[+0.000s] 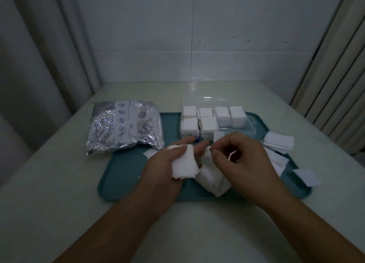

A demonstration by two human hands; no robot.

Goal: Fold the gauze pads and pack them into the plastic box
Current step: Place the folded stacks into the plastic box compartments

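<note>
The gauze pads (185, 165) are white, soft cloth with a matt, slightly fuzzy look, and the one in the left hand (167, 164) bends limply. The plastic box (215, 122) is clear, hard plastic with a faint sheen on its raised lid. The tray (128, 176) under it is smooth teal plastic, dull rather than shiny. Beside it the bag (124, 125) is crinkled silvery foil film, glossy and full of bright creases, with a paler printed panel. The worktop (59, 183) is pale, smooth and matt. Curtains (39, 55) hang as soft pleated cloth.
</note>
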